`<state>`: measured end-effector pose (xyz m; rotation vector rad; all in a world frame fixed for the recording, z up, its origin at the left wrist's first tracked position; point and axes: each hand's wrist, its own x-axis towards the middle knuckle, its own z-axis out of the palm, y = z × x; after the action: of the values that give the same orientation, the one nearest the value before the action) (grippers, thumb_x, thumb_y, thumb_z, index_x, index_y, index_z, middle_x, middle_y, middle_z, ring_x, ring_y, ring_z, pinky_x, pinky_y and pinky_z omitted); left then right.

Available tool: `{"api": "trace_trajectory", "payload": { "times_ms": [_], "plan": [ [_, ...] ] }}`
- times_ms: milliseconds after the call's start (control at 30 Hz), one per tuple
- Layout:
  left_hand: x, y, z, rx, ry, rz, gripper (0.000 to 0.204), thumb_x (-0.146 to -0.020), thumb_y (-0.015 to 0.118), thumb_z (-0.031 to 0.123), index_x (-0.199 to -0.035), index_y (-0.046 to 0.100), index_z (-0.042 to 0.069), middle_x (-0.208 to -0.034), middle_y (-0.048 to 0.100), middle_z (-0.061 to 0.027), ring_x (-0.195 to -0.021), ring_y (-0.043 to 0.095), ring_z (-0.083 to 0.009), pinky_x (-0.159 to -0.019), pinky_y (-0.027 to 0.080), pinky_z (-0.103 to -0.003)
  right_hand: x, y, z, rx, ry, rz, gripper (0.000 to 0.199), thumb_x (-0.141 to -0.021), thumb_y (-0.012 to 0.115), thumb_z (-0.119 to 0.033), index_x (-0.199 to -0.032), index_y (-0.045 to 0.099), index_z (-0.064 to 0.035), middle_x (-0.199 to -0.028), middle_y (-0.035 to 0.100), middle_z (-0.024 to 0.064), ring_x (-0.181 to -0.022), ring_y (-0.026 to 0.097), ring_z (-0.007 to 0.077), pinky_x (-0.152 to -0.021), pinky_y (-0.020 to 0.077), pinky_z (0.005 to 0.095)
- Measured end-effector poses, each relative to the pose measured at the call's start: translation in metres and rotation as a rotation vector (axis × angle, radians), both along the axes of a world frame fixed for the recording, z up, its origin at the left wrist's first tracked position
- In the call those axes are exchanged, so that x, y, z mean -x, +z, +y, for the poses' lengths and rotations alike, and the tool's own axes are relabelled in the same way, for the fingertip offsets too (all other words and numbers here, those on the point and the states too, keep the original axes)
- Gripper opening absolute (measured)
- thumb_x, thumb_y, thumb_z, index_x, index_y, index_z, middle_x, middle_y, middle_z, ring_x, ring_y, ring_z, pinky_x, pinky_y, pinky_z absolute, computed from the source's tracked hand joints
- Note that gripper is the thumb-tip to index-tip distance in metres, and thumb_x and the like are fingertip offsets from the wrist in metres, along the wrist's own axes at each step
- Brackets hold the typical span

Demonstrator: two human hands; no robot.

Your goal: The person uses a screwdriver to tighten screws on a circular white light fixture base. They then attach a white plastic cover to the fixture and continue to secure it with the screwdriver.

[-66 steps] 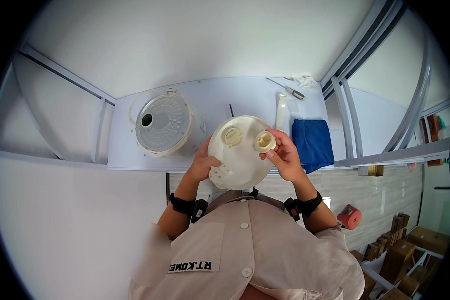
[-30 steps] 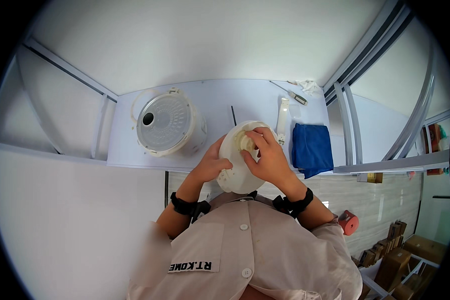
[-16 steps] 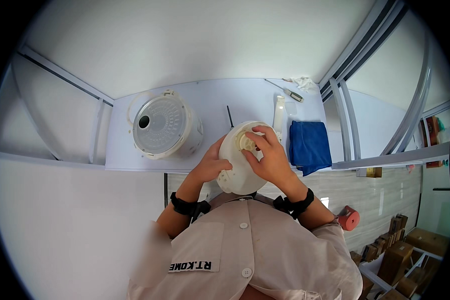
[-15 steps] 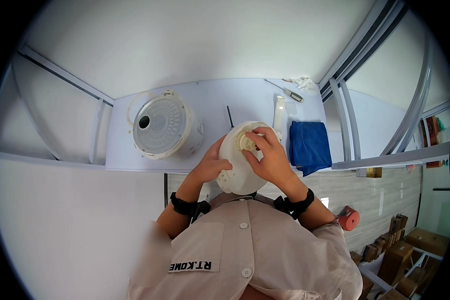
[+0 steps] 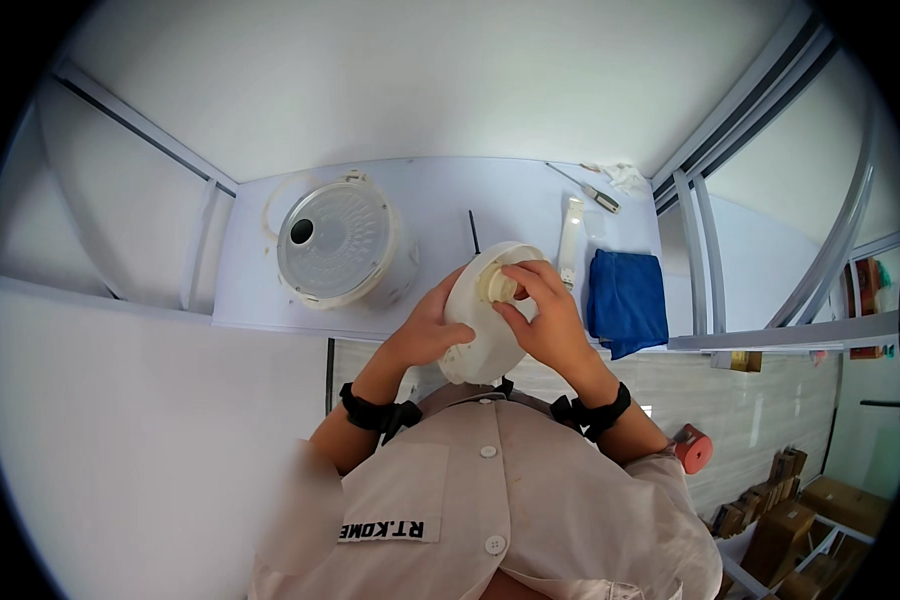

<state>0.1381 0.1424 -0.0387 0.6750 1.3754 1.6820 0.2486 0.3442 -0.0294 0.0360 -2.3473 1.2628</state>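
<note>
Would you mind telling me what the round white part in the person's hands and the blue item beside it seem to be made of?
The round white part looks like moulded plastic: smooth, matte, uniformly off-white, with a cream knob pinched by the right hand; the left hand steadies its edge. The blue item looks like soft cloth, probably a towel: it lies folded, with a limp, dull surface.

round housing (image 5: 338, 243) lies left of the held disc (image 5: 475, 335), cloth (image 5: 625, 300) right.
</note>
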Motion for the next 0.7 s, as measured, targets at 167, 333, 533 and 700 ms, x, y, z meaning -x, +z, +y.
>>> {"api": "trace_trajectory", "payload": {
  "times_ms": [167,333,533,700],
  "plan": [
    [-0.004,0.012,0.000,0.064,-0.006,0.081,0.098,-0.077,0.066,0.005,-0.168,0.031,0.003,-0.152,0.055,-0.0118,-0.140,0.054,-0.0231,-0.119,0.044,-0.039,0.001,-0.004,-0.003,-0.031,-0.002,0.018,0.049,-0.085,0.085,-0.003,-0.131,0.068,-0.0040,-0.124,0.065,0.0134,-0.095,0.073,0.0310,-0.081,0.0621,0.0384],
    [-0.005,0.011,0.002,0.041,0.007,0.107,0.098,-0.077,0.062,0.004,-0.169,0.030,0.003,-0.151,0.055,-0.0120,-0.139,0.053,-0.0232,-0.119,0.043,-0.039,0.002,-0.003,-0.002,-0.146,-0.015,0.014,0.046,-0.085,0.084,-0.002,-0.129,0.071,-0.0047,-0.121,0.066,0.0124,-0.095,0.073,0.0320,-0.081,0.0625,0.0398],
    [-0.006,0.012,0.004,0.014,0.008,0.096,0.097,-0.076,0.063,0.005,-0.168,0.030,0.003,-0.151,0.055,-0.0124,-0.139,0.054,-0.0234,-0.118,0.044,-0.039,0.002,0.003,-0.001,-0.253,0.009,0.068,0.045,-0.084,0.080,0.002,-0.128,0.073,-0.0073,-0.123,0.066,0.0108,-0.099,0.073,0.0315,-0.083,0.0619,0.0417],
    [-0.004,0.010,0.004,0.026,0.004,0.114,0.097,-0.077,0.063,0.004,-0.168,0.031,0.003,-0.150,0.056,-0.0124,-0.138,0.055,-0.0237,-0.118,0.044,-0.039,0.001,0.003,0.002,-0.310,0.023,0.082,0.045,-0.083,0.079,0.005,-0.126,0.073,-0.0076,-0.126,0.065,0.0101,-0.102,0.071,0.0312,-0.086,0.0613,0.0411]
  ]
}}
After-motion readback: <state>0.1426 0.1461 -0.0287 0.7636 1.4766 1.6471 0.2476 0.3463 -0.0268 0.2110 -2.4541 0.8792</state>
